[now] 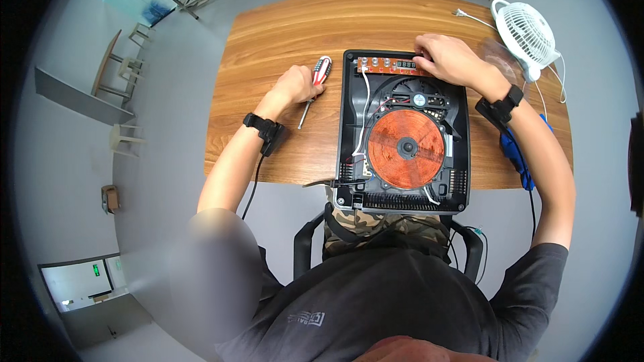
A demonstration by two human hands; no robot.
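An opened induction cooker (pixel 463 161) lies on the table, its near end reaching past the table's front edge over my lap. Inside are a round copper coil (pixel 389 141), a fan below the far part, and a narrow orange circuit board (pixel 376 66) with a small display along the far end. My left hand (pixel 297 85), left of the cooker, is closed around a screwdriver (pixel 323 69) with a red, white and dark handle; its shaft slants down toward me. My right hand (pixel 448 58) is curled over the cooker's far right corner, at the display end of the board. Its fingertips are partly hidden.
A white fan (pixel 526 32) with its cord and plug stands at the far right of the wooden table (pixel 282 27). Clear plastic lies beside it, and a blue item (pixel 513 154) sits by the right edge. Cables run from both black wrist straps. Stools stand at left.
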